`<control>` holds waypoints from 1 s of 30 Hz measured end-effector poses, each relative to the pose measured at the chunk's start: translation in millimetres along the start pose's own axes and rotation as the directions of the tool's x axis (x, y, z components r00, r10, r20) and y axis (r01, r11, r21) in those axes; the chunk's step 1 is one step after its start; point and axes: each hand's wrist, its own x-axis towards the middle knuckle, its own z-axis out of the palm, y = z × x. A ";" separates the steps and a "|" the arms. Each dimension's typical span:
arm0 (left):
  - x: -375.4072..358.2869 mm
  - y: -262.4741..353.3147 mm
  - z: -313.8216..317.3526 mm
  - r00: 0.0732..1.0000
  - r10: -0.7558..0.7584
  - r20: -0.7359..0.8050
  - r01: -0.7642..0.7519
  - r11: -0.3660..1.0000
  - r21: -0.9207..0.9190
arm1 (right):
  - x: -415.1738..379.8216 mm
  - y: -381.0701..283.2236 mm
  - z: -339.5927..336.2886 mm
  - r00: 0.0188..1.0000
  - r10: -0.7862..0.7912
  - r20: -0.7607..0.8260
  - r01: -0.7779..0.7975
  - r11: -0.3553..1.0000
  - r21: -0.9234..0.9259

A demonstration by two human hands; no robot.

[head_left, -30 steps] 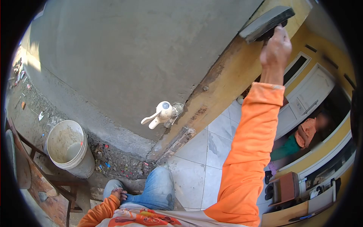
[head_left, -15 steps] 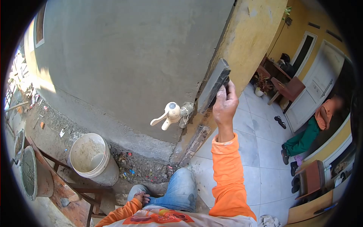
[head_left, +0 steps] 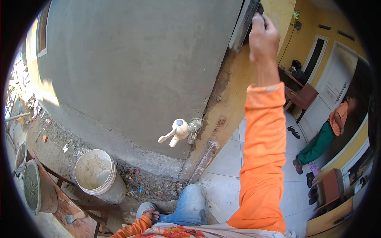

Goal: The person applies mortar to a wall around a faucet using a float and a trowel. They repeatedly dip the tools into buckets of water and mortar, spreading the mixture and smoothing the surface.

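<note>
My right hand (head_left: 264,39) is raised high along the wall corner and closed around the grip of a plastering float (head_left: 245,25). The long flat blade lies along the edge of the grey plastered wall (head_left: 139,59), beside the yellow-painted strip (head_left: 234,83). Part of the float is cut off by the top of the view. Low down, my left hand (head_left: 151,215) rests by my thigh, fingers loosely apart, with no tool visible in it. A cream water tap (head_left: 179,130) sticks out near the wall's lower corner.
A white bucket (head_left: 95,172) stands below the wall, left of my legs. Farther left are a mortar-coated bucket (head_left: 35,190) and a wooden plank (head_left: 73,208). Rubble (head_left: 147,184) lines the wall base. Right, a person (head_left: 327,127) stands on the tiled porch near chairs (head_left: 303,95).
My right hand has moved up along the wall corner, carrying the float toward the top of the view. A wet-looking streak shows below it. My left hand stays by my thigh.
</note>
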 end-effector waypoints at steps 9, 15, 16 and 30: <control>-12.1 4.3 -0.2 1.000 0.011 -0.017 -0.010 0.998 0.059 | -102.8 14.0 -14.1 0.999 0.024 0.042 -0.020 0.995 -0.102; -25.5 9.2 7.3 0.999 0.035 -0.029 -0.032 0.996 0.086 | -227.8 45.0 -28.1 0.953 0.288 0.097 -0.295 0.954 0.058; -25.4 7.8 6.4 0.999 0.035 -0.017 -0.033 0.996 0.086 | -234.0 47.2 -28.2 0.955 0.281 0.090 -0.288 0.955 0.076; -17.7 -1.6 -4.1 0.996 0.085 -0.011 -0.083 0.991 0.106 | -109.6 3.7 -43.7 0.997 0.071 0.031 -0.077 0.957 0.279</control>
